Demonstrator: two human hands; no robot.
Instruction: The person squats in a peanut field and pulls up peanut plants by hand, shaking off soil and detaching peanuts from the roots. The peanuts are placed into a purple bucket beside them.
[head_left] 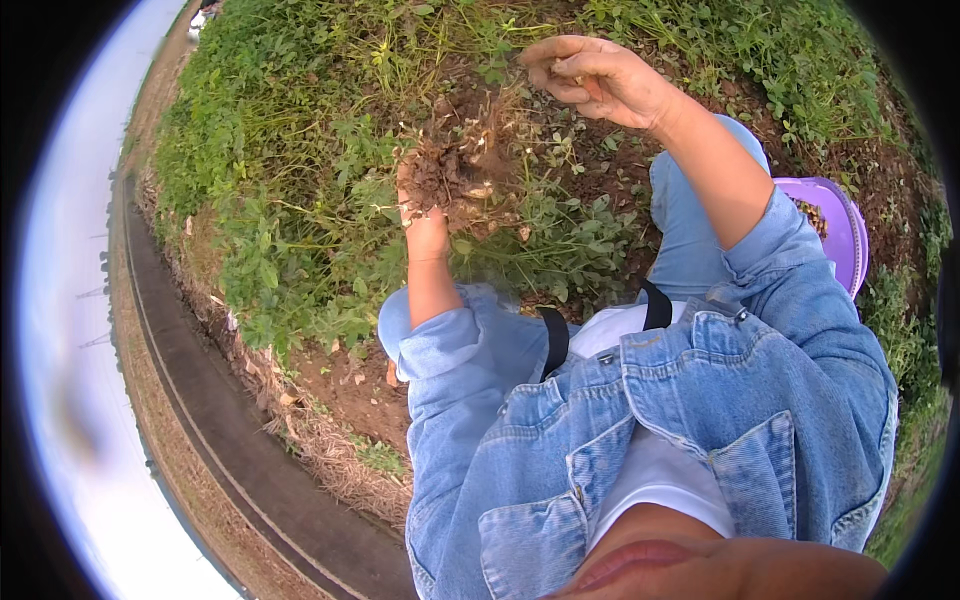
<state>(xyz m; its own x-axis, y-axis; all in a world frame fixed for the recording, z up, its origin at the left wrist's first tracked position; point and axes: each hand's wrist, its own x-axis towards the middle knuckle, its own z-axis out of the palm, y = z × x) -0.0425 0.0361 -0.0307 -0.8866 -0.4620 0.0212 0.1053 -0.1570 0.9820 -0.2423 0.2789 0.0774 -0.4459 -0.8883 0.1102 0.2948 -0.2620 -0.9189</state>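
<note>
An uprooted peanut plant [445, 172] is held up in front of me, its root clump dark with soil and dotted with a few pale pods. My left hand [424, 228] is closed on it from below; the clump covers most of the fingers. Up and to the right, apart from the roots, my right hand [603, 82] has its fingers curled in toward the palm. Soil coats those fingertips. Whatever they may hold is too hidden to make out.
Beside my right knee stands a purple bucket [853, 235] with small brownish pieces inside. Leafy green plants [290, 150] grow all around, with brown soil [365, 395] between them. A dark paved strip [215, 400] runs along the left, past dry straw [345, 470].
</note>
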